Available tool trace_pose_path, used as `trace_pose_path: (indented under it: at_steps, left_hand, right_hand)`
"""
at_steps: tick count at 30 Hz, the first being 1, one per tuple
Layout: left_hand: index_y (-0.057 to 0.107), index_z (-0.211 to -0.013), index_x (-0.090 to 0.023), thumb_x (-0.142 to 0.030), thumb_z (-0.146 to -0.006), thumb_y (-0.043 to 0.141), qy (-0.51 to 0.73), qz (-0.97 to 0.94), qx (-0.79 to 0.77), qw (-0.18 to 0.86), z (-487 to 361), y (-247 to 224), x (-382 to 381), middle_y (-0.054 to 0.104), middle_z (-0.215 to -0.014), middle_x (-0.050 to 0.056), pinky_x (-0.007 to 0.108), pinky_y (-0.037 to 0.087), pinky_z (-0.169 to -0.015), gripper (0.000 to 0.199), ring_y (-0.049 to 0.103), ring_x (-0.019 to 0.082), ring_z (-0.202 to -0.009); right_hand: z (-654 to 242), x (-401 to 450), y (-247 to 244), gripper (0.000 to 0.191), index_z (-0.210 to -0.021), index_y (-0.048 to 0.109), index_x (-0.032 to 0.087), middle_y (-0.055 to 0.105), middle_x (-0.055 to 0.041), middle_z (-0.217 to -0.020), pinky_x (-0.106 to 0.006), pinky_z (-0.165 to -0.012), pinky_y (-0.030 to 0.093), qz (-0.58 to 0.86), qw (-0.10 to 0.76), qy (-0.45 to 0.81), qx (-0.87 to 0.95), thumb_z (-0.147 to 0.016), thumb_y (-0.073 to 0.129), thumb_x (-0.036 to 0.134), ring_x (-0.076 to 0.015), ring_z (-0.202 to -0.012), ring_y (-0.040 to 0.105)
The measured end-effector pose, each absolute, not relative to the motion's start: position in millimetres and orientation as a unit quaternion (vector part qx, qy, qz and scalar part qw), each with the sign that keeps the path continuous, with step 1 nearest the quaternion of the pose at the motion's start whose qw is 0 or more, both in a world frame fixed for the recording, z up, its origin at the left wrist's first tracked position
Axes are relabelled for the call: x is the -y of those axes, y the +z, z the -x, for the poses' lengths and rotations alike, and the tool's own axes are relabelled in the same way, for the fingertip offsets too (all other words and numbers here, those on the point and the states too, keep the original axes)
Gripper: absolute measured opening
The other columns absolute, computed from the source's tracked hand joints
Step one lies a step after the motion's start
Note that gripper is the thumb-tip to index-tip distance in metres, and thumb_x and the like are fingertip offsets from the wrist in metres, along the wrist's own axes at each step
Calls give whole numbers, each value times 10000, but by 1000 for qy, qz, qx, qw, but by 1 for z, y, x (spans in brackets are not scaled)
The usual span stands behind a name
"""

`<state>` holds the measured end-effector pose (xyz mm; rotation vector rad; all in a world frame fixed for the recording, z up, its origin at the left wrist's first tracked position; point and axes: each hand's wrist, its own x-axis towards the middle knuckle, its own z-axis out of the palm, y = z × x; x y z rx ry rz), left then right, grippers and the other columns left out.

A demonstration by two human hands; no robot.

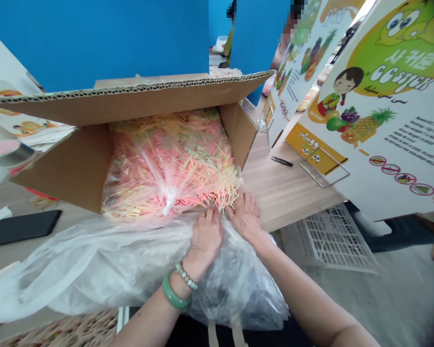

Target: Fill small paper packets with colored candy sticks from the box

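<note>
Clear bag (169,149) of thin pink, yellow and green strips (226,198): lies inside the open cardboard box (68,168), filling most of it. Knot (169,197) gathered toward the box's near side. Some strips look uncovered at the box's near right corner, right by the fingers.

Left hand (207,233): at the box's near edge, fingers together, pointing inward over loose plastic (104,260); whether they pinch it, cannot tell. Right hand (245,214): at the near right corner, fingers spread and open, no closed grip seen. Loose plastic hangs along the box's near side.

Handling, my judgement: flat fingers and light, even pressure suit these strips, which look brittle. Best to ease strays inward from the corner, keeping plastic smooth under the palms and the knot unstrained.

Right of the box: dark tweezers (281,161) on the tabletop (292,193); farther right, a printed carton (394,111); lower right, a white crate (338,236). Left of the box: black phone (23,227). Behind it: blue panel (112,38).
</note>
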<state>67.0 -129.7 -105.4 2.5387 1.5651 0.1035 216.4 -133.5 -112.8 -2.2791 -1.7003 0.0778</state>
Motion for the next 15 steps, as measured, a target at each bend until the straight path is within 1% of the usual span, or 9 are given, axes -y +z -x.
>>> trace_pose_path:
  at_steps: [2,4,6,8,10,12,15]
  left_hand:
    - [541,-1452,-177,-200,-964,455,36,-848,-524,66,-67,-106,129,530,-1529,117,451,533,-873,496,605,317,-1139]
    - [531,-1465,-162,-209,-969,445,47,-846,-528,55,-68,-107,127,506,-1557,116,475,513,-897,506,570,334,-1187]
    - [534,-1462,-141,-201,-985,408,60,-841,-535,53,-68,-109,124,531,-1534,130,483,493,-922,498,543,338,-1224]
    - [521,-1473,-118,-176,-991,378,77,-833,-545,59,-68,-112,121,556,-1503,149,490,468,-966,506,512,338,-1271]
    - [491,-1499,-107,-154,-989,369,95,-826,-552,66,-68,-115,118,585,-1462,169,511,435,-1020,527,492,337,-1302]
    - [456,-1529,-119,-147,-987,368,103,-824,-552,75,-68,-117,115,610,-1419,183,537,408,-1053,550,501,339,-1296]
    - [479,-1518,-121,-152,-989,366,100,-825,-550,88,-67,-119,112,642,-1355,196,550,409,-1052,542,531,351,-1267]
  right_hand:
    - [-208,123,-115,678,-1516,357,17,572,-259,-1323,-481,-995,453,775,143,11,616,-956,545,351,-366,-1165,534]
    - [-198,110,-117,646,-1507,356,9,534,-283,-1377,-469,-997,468,770,150,0,620,-958,537,296,-361,-1192,529]
    - [-190,98,-119,561,-1457,415,17,512,-298,-1399,-465,-990,483,776,162,5,609,-967,515,270,-359,-1219,533]
    - [-183,89,-119,482,-1396,475,32,526,-296,-1367,-455,-958,505,784,183,35,592,-976,488,267,-350,-1199,564]
    - [-178,81,-118,479,-1402,474,54,531,-282,-1356,-454,-950,516,785,227,69,573,-975,470,271,-339,-1189,583]
    - [-171,75,-115,540,-1467,415,76,503,-272,-1399,-470,-1015,489,774,287,89,558,-964,453,267,-335,-1266,545]
    - [-161,64,-109,618,-1526,343,65,412,-285,-1509,-494,-1145,378,766,355,103,526,-943,423,253,-334,-1420,410]
